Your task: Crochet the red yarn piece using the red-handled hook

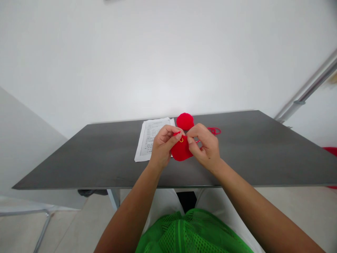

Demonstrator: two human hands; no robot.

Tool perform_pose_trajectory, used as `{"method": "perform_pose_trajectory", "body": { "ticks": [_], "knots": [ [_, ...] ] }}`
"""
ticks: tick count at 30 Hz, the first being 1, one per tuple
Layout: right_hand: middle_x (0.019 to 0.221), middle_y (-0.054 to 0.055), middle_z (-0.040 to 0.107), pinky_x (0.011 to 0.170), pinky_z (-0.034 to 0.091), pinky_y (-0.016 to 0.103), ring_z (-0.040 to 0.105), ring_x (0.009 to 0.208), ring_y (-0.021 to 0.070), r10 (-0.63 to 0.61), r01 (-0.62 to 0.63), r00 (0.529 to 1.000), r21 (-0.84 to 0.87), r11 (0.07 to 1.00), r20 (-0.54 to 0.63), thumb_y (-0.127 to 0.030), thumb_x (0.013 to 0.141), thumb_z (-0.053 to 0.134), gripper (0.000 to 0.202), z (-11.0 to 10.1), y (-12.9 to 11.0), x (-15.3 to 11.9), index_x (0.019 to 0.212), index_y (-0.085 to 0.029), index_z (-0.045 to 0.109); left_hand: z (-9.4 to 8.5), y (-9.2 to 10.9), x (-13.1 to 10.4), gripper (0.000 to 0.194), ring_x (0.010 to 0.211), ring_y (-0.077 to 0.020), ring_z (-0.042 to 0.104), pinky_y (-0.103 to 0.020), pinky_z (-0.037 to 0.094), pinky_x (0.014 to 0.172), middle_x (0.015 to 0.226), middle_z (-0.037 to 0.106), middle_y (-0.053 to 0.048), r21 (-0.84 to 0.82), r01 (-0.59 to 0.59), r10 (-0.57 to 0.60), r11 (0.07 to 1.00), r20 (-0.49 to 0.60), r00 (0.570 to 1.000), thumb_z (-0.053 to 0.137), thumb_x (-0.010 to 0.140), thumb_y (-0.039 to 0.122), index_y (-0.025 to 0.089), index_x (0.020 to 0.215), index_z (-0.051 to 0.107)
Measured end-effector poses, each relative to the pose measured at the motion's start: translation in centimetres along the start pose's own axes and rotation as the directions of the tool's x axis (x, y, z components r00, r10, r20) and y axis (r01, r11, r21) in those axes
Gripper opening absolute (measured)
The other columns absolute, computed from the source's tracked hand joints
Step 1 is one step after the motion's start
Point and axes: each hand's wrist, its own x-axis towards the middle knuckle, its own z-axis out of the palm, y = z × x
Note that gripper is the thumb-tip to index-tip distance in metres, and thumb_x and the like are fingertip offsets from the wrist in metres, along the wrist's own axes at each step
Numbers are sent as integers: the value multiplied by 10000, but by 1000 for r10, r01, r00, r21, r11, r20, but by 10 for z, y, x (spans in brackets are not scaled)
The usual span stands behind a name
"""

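Observation:
A flat red knitted piece (181,151) with a small yellow ring (181,140) near its upper edge hangs between my hands, above the table. My left hand (165,142) pinches its upper left edge between thumb and fingers. At the upper right edge, my right hand (204,144) has thumb and forefinger pressed together on the same piece; any small tool between them cannot be made out. Just behind my hands lies a round red ball of yarn (185,121). Loops of red yarn (215,131) rest on the table to the right of my right hand.
Printed white sheets (145,142) lie on the dark grey table (92,158), left of my hands. A white wall stands behind the table. On the right are a metal pole (316,84) and part of a red object (330,151).

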Motion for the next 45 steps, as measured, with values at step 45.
{"method": "perform_pose_trajectory", "body": {
  "ticks": [45],
  "knots": [
    [639, -1, 526, 570, 411, 297, 488, 607, 148, 28, -29, 1000, 99, 995, 13, -45, 790, 481, 193, -17, -25, 26, 710, -219, 502, 27, 46, -6, 163, 603, -89, 524, -203, 418, 551, 726, 616, 10, 4, 115, -115, 993, -26, 993, 748, 715, 271, 184, 750, 615]
  ]
}}
